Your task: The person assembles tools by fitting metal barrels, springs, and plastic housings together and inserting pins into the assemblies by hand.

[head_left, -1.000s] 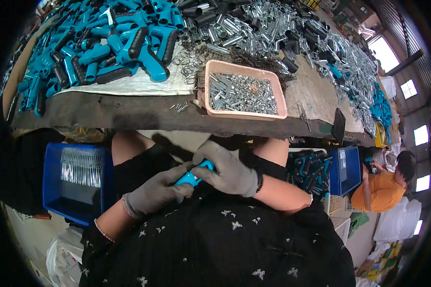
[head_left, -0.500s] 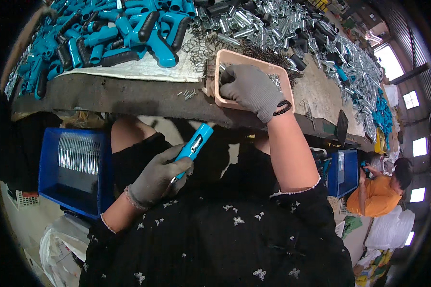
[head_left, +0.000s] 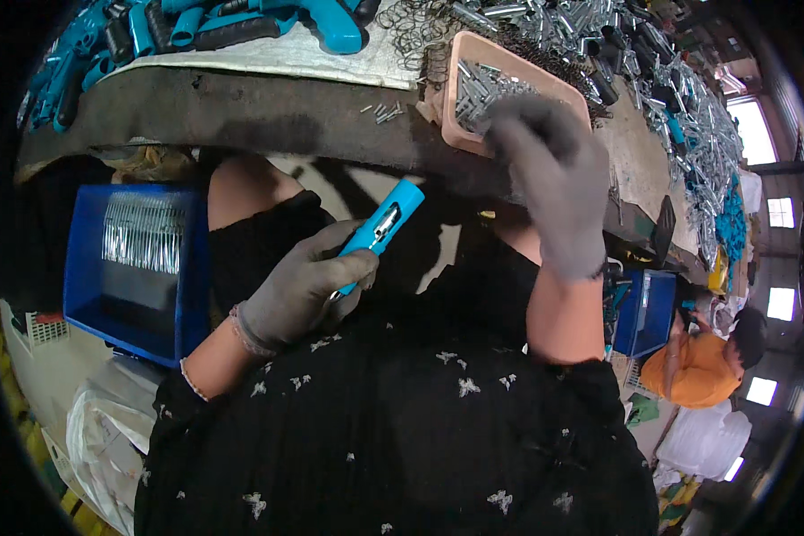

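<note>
My left hand (head_left: 308,281), in a grey knit glove, is closed around a turquoise tubular tool part (head_left: 388,217) that tilts up to the right. A slot in its side shows a shiny metal piece inside. My right hand (head_left: 558,183), gloved alike, hangs over the near right corner of a pale pink plastic bin (head_left: 464,138). Its fingers are curled together but blurred, and what they may hold cannot be made out. Small metal pins (head_left: 481,89) fill the bin.
Several loose pins (head_left: 388,113) lie on the bench edge (head_left: 277,112). Turquoise and black pistol-grip bodies (head_left: 335,22) pile up at far left, wire springs (head_left: 415,36) and metal tubes beyond the bin. A blue crate (head_left: 134,313) with metal rods stands at left; a person in orange (head_left: 701,366) sits at right.
My right hand has come out of the pink bin, moving toward me and to the right. My left hand keeps its hold on the turquoise part. The whole view has shifted slightly.
</note>
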Demonstrator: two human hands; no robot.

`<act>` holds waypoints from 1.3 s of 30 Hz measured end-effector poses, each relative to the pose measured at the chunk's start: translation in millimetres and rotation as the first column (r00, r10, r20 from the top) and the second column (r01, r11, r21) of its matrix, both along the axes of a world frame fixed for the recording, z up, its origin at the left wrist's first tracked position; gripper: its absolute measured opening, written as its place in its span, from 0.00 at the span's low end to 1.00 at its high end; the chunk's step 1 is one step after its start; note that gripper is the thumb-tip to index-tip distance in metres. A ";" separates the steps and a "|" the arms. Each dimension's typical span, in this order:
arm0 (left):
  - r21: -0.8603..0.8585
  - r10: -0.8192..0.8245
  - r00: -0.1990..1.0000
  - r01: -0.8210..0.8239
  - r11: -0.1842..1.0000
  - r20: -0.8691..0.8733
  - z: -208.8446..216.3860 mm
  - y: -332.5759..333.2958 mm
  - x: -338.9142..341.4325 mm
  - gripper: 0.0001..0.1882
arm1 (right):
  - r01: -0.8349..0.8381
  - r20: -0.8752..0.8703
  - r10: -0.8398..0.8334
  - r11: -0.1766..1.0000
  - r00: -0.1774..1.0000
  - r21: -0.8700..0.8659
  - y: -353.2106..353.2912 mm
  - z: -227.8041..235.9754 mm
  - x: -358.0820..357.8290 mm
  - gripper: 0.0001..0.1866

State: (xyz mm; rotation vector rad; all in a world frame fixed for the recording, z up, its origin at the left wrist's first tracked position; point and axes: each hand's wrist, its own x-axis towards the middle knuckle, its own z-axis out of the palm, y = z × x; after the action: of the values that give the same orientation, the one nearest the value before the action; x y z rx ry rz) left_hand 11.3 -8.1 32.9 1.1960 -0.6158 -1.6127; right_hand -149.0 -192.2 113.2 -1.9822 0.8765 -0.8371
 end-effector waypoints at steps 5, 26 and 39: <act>0.101 -0.021 0.996 0.030 0.994 -0.083 2.1 -2.8 2.4 0.21 | -0.365 -0.086 0.359 0.928 0.929 -0.070 32.1 -45.2 -3.8 0.06; -0.035 -0.154 0.988 0.155 0.987 0.011 -13.3 1.8 -7.1 0.26 | -0.480 0.015 0.484 0.862 0.875 0.161 48.4 -81.0 -20.9 0.12; 0.004 -0.287 0.916 0.298 0.955 0.281 -2.6 -2.1 -12.0 0.22 | -0.546 0.001 0.601 0.725 0.799 0.419 30.5 -69.1 -31.2 0.14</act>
State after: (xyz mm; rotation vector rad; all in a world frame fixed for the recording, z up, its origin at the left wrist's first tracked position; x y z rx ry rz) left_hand -0.7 -10.2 30.3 1.3636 -1.0449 -1.6791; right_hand -180.2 -161.7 44.1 -1.7882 0.3991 -0.1377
